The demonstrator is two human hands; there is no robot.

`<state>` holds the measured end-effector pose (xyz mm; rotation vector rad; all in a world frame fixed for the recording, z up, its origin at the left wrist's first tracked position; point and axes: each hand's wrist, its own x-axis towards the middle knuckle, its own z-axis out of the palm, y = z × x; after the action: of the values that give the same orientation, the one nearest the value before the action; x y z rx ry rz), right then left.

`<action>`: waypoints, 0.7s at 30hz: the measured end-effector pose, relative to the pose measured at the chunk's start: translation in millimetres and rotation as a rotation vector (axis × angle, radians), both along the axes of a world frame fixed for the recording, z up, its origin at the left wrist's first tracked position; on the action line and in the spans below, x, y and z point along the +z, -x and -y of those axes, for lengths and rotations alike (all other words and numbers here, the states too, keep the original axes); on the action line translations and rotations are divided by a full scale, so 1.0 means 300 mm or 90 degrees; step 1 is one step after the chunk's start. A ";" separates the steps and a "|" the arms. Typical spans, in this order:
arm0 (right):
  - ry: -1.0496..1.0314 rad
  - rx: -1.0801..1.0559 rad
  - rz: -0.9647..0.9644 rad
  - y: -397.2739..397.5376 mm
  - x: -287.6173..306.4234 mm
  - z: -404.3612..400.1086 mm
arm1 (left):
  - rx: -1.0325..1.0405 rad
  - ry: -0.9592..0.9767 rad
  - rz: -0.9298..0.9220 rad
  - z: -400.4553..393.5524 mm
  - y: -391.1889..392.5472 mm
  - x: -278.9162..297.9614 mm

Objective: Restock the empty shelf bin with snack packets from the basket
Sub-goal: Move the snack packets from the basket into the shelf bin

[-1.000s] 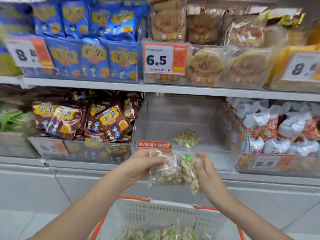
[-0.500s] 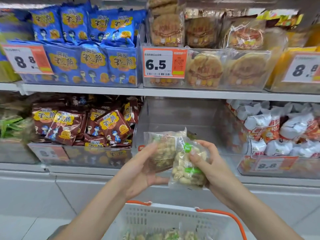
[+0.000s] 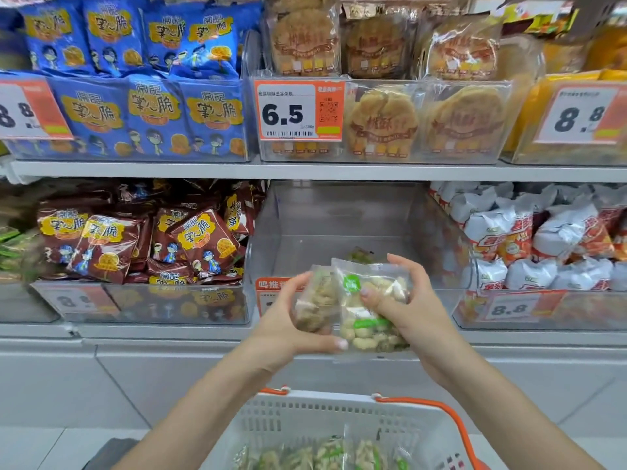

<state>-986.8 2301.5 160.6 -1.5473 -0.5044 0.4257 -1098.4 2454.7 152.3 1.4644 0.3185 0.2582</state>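
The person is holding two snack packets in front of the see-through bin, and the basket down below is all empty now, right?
Not quite. The basket is not empty: the head view shows more snack packets lying in it. The rest is right: the left hand and right hand hold two packets in front of the clear bin.

Orange price tag (image 3: 300, 111) on the clear cookie bin up top reads 6.5, barcode beneath, QR code beside. Tag (image 3: 582, 113) on the yellow bin at right says 8.8; lower right tag (image 3: 512, 308) also 8.8. Far left tag (image 3: 23, 110) shows 8 and part of another 8. Blue packets (image 3: 152, 110) and brown packets (image 3: 200, 237) carry 掌心脆. Cookie packs (image 3: 383, 125) read 桃酥
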 end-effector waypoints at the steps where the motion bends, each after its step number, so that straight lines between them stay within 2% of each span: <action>1: -0.014 0.017 0.009 0.002 0.011 0.003 | 0.014 -0.073 0.009 0.024 0.003 -0.004; 3: -0.032 0.021 0.017 -0.001 0.023 0.007 | 0.031 -0.159 0.048 0.048 0.010 -0.012; 5: -0.055 0.013 -0.030 -0.007 0.021 0.007 | -0.011 -0.153 0.090 0.054 0.010 0.014; 8: -0.090 0.060 -0.154 -0.001 0.024 0.009 | -0.112 0.130 0.099 0.032 0.001 0.044; 9: -0.095 0.087 -0.180 0.005 0.029 0.008 | -0.134 0.188 0.102 0.027 -0.001 0.044; 15: -0.076 0.133 -0.198 0.013 0.030 0.001 | 0.083 0.187 0.092 -0.012 -0.018 -0.004; 21: -0.055 0.112 -0.178 0.019 0.027 -0.005 | 0.077 0.171 0.030 -0.028 -0.003 0.041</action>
<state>-992.4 2303.1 168.7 -1.3381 -0.4353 0.7351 -1097.5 2463.1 164.7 1.1737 0.3889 0.3336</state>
